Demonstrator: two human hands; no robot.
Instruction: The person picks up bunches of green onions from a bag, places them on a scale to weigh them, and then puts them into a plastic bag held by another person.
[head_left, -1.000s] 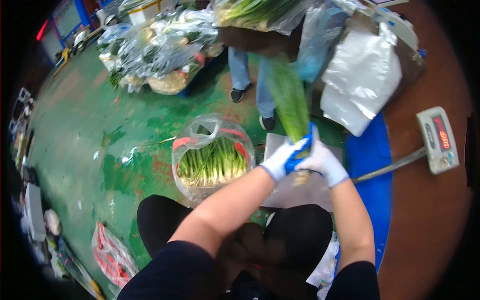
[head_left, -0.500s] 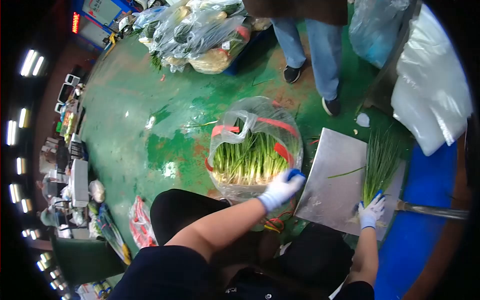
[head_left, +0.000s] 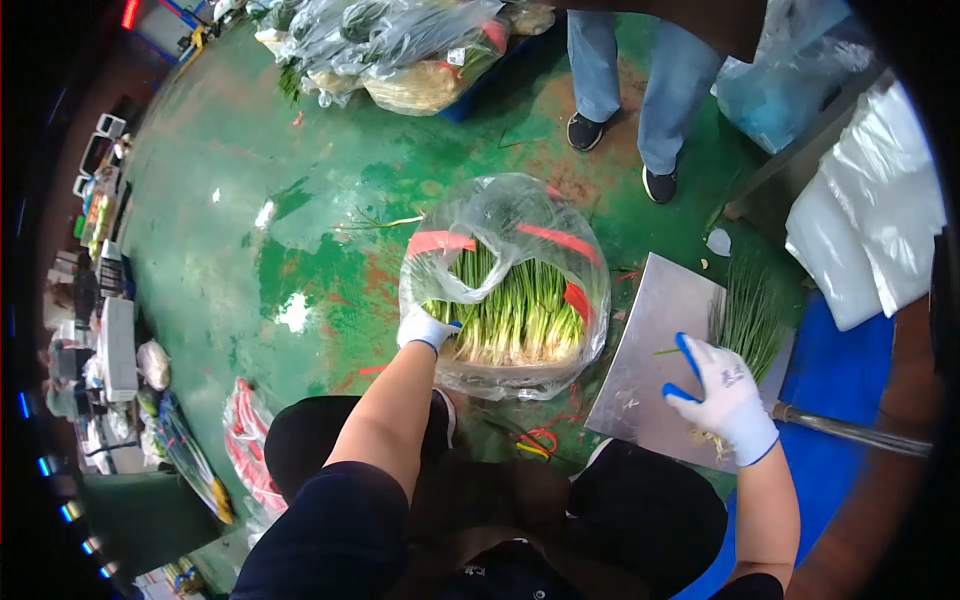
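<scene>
Two hands in white knit gloves with blue-coated fingers are working apart, one at each pile of greens. The left hand [head_left: 424, 328] is reaching into the near left side of a round, clear plastic bag with red stripes [head_left: 505, 206], where slim green onions with pale, rooty ends [head_left: 520, 318] are standing packed side by side. Its fingers are partly hiding among the stems, so I cannot tell whether they are pinching any. The right hand [head_left: 728, 395] is spreading, thumb well apart from forefinger, over a loose bunch of long, dark green onions [head_left: 752, 318] that is lying on a flat, grey metal plate [head_left: 648, 350] to the right, leaves pointing far and roots near; whether the palm is touching it, I cannot tell. The step in hand seems to be handling stems at the bag while a bunch is resting on the plate. Any lift from the bag, I judge, is calling for a gentle grip low near the white ends, clear of the film, with neighbouring stems staying in line. Orange-and-yellow-handled scissors [head_left: 537, 443] are lying on the green floor [head_left: 340, 230] between bag and plate, on the near side, and a person in blue jeans [head_left: 672, 95] is standing beyond.
</scene>
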